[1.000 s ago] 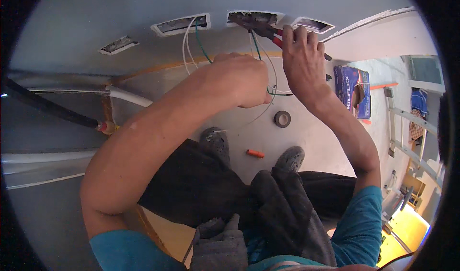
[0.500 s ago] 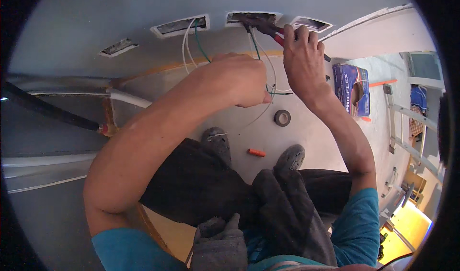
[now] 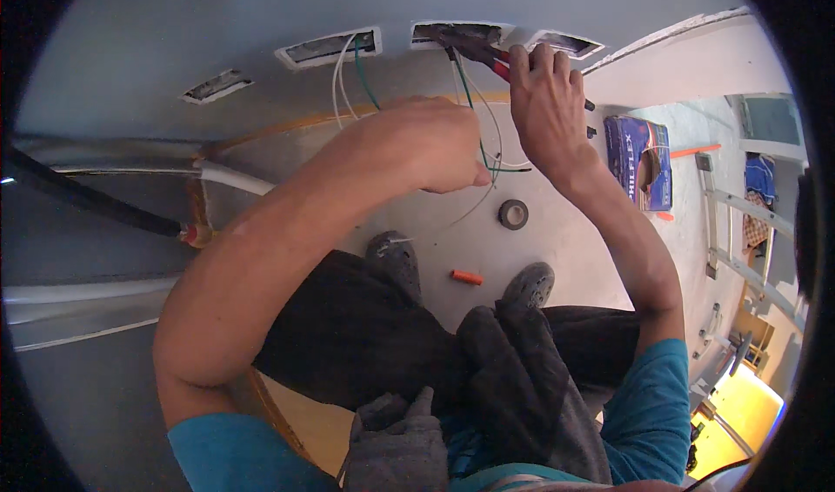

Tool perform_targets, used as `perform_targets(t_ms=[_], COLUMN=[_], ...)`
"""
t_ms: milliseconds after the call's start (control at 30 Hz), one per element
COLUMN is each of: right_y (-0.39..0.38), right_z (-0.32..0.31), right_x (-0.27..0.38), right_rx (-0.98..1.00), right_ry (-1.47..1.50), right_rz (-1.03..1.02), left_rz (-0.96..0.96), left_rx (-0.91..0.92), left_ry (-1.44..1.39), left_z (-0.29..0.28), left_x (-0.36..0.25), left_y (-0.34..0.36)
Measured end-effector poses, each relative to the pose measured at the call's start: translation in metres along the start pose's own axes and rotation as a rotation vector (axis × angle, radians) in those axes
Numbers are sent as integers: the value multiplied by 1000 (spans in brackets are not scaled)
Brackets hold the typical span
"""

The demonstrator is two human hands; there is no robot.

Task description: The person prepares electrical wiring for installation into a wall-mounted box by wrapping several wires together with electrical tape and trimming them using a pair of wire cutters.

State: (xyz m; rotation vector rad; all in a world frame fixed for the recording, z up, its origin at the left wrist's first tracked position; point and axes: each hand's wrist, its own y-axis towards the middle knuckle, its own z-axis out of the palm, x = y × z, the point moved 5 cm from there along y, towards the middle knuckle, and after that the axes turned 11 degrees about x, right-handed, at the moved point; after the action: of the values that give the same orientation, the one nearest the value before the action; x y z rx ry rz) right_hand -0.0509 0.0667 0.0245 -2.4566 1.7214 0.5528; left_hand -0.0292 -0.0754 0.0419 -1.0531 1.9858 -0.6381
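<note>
My right hand (image 3: 550,100) is wrapped round the red handles of a pair of pliers (image 3: 477,50), whose dark jaws reach into a rectangular wall opening (image 3: 498,33). Just below the jaws, black tape binds a bundle of white and green wires (image 3: 470,92) hanging from that opening. My left hand (image 3: 439,144) is closed at the wires, its thumb beside a green end; the other fingers are hidden beneath it. From the opening to its left (image 3: 326,48), more white and green wires (image 3: 361,74) run down behind my left hand.
Two further openings flank these, one far left (image 3: 217,86) and one right (image 3: 570,43). On the floor lie a tape roll (image 3: 513,214), a short orange tube (image 3: 467,277) and a blue-purple box (image 3: 639,163). A ladder (image 3: 750,209) is at right; a black hose (image 3: 96,194) at left.
My right hand and the pliers' handles have shifted slightly left. My left hand has moved very little, and the jaws remain at the same opening.
</note>
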Motion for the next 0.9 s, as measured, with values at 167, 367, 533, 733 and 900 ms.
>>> perform_targets(t_ms=[167,367,533,733,900], right_y=[9,21,27,23,14], right_z=[14,38,40,41,25], right_x=[-13,-25,-30,-29,-22], right_rx=[-53,19,-61,-77,-78], right_ry=[40,136,143,136,23], right_rz=[-36,-43,-81,-46,-66], left_rz=[-26,-2,-16,-8,73], left_rx=[24,4,11,6,-37], left_ry=[-10,-16,-9,-84,-73], left_z=[0,0,-3,-3,-7], left_x=[-2,-2,4,10,7], left_y=[-1,1,3,-1,-7])
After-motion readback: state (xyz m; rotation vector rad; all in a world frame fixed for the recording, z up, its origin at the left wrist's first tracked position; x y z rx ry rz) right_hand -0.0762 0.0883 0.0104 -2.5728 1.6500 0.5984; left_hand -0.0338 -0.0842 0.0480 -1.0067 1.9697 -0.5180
